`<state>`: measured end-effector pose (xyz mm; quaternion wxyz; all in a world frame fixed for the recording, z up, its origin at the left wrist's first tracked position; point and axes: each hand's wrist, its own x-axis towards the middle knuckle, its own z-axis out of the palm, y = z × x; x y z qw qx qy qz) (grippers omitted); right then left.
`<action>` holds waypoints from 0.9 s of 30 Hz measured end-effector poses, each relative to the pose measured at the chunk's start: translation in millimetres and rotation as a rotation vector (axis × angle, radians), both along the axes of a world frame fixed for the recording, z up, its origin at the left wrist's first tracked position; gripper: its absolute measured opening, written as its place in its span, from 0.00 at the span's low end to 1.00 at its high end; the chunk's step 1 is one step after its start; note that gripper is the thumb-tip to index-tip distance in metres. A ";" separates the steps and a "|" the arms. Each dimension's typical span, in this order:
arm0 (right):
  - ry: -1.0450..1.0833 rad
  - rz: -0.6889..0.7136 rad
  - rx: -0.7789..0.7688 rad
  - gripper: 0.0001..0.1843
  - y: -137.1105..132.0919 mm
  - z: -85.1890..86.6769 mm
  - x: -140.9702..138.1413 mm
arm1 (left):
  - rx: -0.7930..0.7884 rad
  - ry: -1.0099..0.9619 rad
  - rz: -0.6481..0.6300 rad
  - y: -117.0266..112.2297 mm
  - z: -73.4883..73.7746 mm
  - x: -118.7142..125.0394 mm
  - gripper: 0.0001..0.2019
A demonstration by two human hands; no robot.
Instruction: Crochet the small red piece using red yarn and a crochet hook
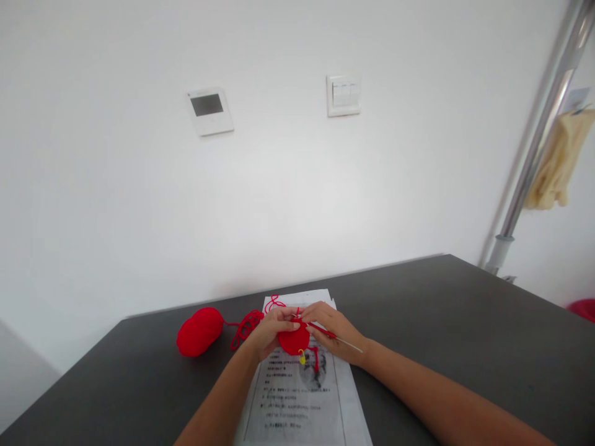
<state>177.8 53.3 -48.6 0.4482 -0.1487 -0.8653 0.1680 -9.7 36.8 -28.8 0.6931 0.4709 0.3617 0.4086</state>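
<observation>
My left hand (274, 330) pinches the upper left edge of a round red crochet piece (294, 341). A yellow stitch marker (302, 357) hangs at the lower edge of the piece, and a red yarn tail (316, 359) dangles beside it. In my right hand (335, 331) is a crochet hook (346, 342) with a red grip and a pale metal shaft. Its tip meets the top of the piece, close to my left fingers. Loose red yarn (248, 327) lies in loops left of my left hand and leads to a red yarn ball (199, 332).
Printed sheets of paper (297, 415) lie under my hands on the dark table (418, 310). Behind is a white wall with a panel (211, 111) and a light switch (344, 95). A metal pole (534, 158) and a hanging cream cloth (560, 161) are at the right.
</observation>
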 end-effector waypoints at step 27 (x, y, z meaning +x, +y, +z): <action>0.334 0.211 -0.803 0.14 1.0 -0.9 -10.7 | -0.008 0.121 0.095 8.0 -6.4 -30.0 0.24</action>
